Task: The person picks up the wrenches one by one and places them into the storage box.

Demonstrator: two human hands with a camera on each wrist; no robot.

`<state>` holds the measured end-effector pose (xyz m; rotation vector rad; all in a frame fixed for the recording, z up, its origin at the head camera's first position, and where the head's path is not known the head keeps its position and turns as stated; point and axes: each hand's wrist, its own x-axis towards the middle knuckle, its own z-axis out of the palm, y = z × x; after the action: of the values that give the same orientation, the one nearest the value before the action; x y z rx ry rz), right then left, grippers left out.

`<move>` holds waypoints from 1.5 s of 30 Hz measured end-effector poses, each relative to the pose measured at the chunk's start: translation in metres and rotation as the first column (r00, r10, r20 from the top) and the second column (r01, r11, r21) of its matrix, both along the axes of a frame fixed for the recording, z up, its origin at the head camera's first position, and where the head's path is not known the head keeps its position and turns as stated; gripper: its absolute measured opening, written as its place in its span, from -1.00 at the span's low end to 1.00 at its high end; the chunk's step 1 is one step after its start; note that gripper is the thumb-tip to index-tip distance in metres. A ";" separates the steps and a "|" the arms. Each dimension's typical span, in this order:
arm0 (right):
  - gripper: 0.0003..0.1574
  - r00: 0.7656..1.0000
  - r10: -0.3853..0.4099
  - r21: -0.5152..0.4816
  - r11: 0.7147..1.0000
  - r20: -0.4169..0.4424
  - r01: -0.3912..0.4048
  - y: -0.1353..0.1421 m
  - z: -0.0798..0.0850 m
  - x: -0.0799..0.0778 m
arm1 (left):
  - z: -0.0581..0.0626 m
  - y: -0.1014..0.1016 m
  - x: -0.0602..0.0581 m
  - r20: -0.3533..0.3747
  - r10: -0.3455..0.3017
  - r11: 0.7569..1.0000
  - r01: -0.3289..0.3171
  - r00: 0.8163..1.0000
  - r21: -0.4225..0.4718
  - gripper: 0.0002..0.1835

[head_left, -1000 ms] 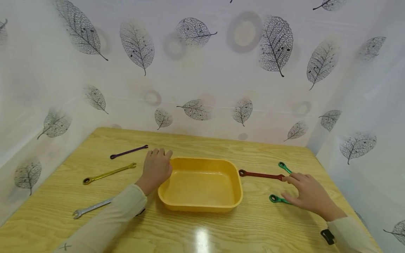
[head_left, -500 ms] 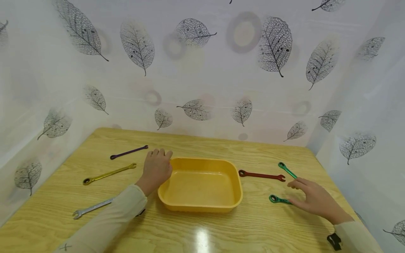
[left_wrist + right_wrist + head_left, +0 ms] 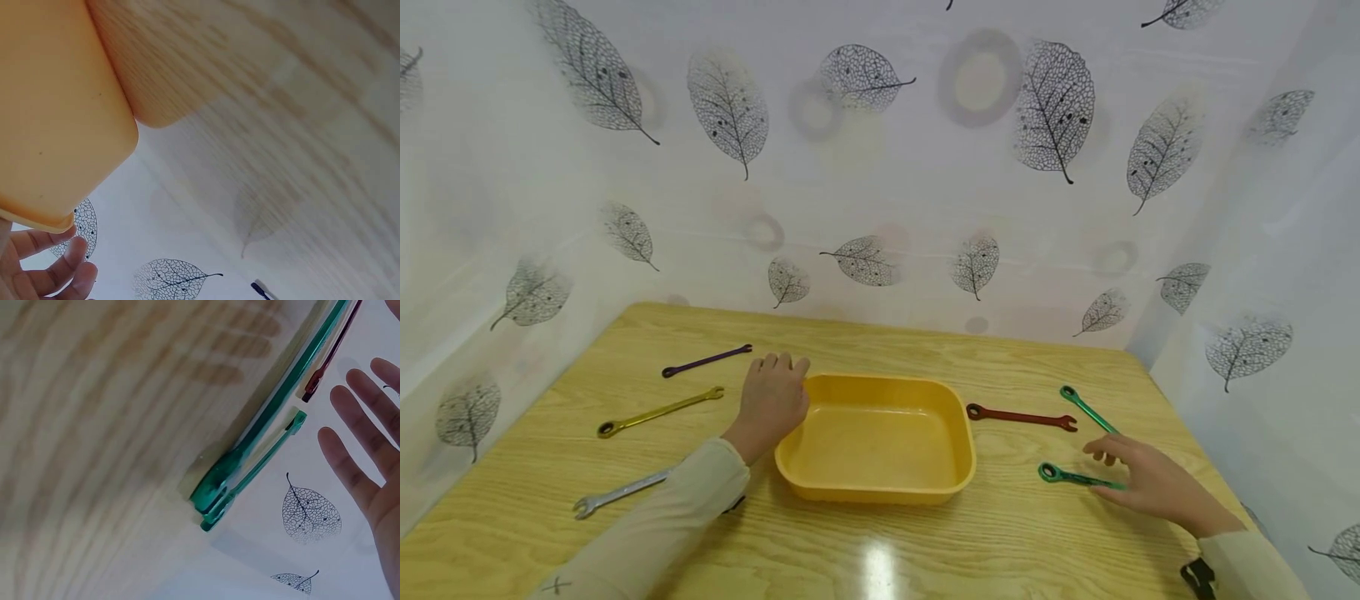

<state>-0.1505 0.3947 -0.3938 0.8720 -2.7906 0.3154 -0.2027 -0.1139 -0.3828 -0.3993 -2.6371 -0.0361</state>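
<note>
A yellow plastic tub (image 3: 872, 493) stands at the middle of the table. My left hand (image 3: 771, 404) grips its rim at the left back corner; in the left wrist view the fingers (image 3: 59, 272) curl at the lip of the tub. Over on the right, my right hand (image 3: 1161, 487) hovers with loosely bent fingers, holding nothing. Its thumb side overlaps the end of the nearer green ratcheting wrench (image 3: 1075, 478). A second green ratcheting wrench (image 3: 1087, 408) runs behind it, its end hidden by that hand. The right wrist view shows the palm (image 3: 390, 506) and spread fingers beside both wrenches.
A red wrench (image 3: 1022, 416) lies just right of the tub. To the left lie a purple wrench (image 3: 707, 361), a gold wrench (image 3: 658, 413) and a silver wrench (image 3: 621, 493), partly behind the left sleeve. Leaf-printed sheeting (image 3: 895, 192) surrounds the wooden table (image 3: 820, 550).
My right hand has drawn back from the red wrench's end toward the right and nearer me, baring more of both green wrenches. The left hand and the tub stay put.
</note>
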 end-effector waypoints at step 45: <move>-0.59 0.920 0.004 -0.096 0.995 0.392 0.037 0.034 -0.003 0.000 | -0.003 0.000 -0.002 -0.024 -0.005 1.000 0.005 1.000 0.001 -0.74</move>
<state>-0.1505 0.4286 -0.3971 0.8396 -3.1055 0.6945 -0.2043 -0.1141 -0.3855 -0.4031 -2.6129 -0.0335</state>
